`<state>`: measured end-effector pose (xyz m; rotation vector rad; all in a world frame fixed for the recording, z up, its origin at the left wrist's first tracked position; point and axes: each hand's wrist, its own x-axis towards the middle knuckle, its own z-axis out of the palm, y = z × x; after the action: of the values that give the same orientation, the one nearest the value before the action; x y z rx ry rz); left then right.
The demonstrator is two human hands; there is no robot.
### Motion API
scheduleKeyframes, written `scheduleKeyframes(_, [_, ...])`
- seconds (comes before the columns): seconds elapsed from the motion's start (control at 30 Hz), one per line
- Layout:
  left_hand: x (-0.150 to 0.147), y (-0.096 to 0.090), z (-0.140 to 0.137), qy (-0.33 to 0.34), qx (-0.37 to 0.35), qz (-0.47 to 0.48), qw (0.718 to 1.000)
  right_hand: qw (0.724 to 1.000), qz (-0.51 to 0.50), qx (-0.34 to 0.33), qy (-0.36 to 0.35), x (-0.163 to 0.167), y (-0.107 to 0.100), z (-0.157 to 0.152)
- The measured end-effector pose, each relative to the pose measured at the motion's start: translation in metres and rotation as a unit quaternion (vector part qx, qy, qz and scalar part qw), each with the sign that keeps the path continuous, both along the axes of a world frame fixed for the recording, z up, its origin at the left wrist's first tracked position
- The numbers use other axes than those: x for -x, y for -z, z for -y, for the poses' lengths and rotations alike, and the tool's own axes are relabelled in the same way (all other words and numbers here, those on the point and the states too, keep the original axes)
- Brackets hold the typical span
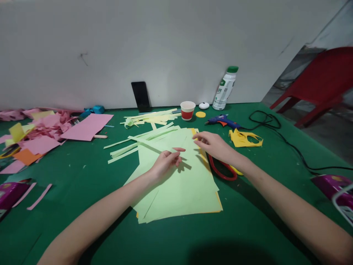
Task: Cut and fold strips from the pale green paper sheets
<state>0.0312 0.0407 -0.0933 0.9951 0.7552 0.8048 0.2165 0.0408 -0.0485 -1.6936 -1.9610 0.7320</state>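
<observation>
My left hand [165, 163] is closed on one end of a pale green paper strip [145, 143], which slants up and left from the fingers. Beneath it lies a stack of light green paper sheets [179, 195], with yellow-orange edges showing below. My right hand [211, 145] hovers over the stack's upper right part, its fingers bent and drawn together; whether anything is pinched there I cannot make out. Red-handled scissors [222, 171] lie beside the stack under my right wrist, blades hidden. Several cut green strips [124, 151] rest at the stack's left.
Along the wall stand a phone [141, 96], a red-and-white paper cup [188, 111] and a bottle [224, 90]. A blue glue gun [223, 120] trails a black cord near a yellow paper scrap [244, 138]. Pink paper scraps [46, 129] crowd the left side.
</observation>
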Motion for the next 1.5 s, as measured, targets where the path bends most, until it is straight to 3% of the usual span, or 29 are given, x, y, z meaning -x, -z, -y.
scheduleKeyframes(0.17, [0.001,0.002,-0.001,0.018,0.015,0.015,1.0,0.985,0.153,0.032,0.07,-0.046,0.023,0.027])
scheduleKeyframes(0.37, [0.002,0.001,-0.001,0.032,0.021,0.019,0.999,0.978,0.158,0.08,0.108,-0.055,0.041,0.028])
scheduleKeyframes(0.53, [0.002,0.001,0.0,0.034,0.021,0.02,0.999,0.984,0.049,0.118,0.128,-0.063,0.033,0.015])
scheduleKeyframes(0.63, [0.002,0.005,-0.002,0.019,0.015,0.023,0.999,0.983,-0.074,0.132,0.103,-0.064,0.024,0.018])
scheduleKeyframes(0.77, [0.001,0.004,-0.004,-0.026,-0.002,0.035,0.999,0.963,-0.234,0.124,0.059,-0.047,0.011,0.035])
scheduleKeyframes(0.83, [0.001,-0.001,-0.006,-0.054,-0.019,0.042,0.997,0.941,-0.307,0.132,0.044,-0.036,0.004,0.045])
scheduleKeyframes(0.97, [0.008,-0.02,-0.014,-0.115,-0.069,0.064,0.989,0.825,-0.51,0.229,-0.078,-0.018,-0.008,0.06])
scheduleKeyframes(1.13, [0.022,-0.035,-0.026,-0.192,-0.132,0.086,0.969,0.718,-0.539,0.377,-0.227,-0.003,-0.014,0.069])
scheduleKeyframes(1.2, [0.024,-0.037,-0.028,-0.208,-0.146,0.09,0.963,0.699,-0.53,0.4,-0.267,0.004,-0.012,0.07])
scheduleKeyframes(1.3, [0.024,-0.037,-0.027,-0.202,-0.159,0.094,0.962,0.694,-0.514,0.408,-0.297,0.012,-0.009,0.068])
scheduleKeyframes(1.5, [0.023,-0.04,-0.022,-0.167,-0.173,0.094,0.966,0.682,-0.536,0.412,-0.281,0.013,-0.01,0.064])
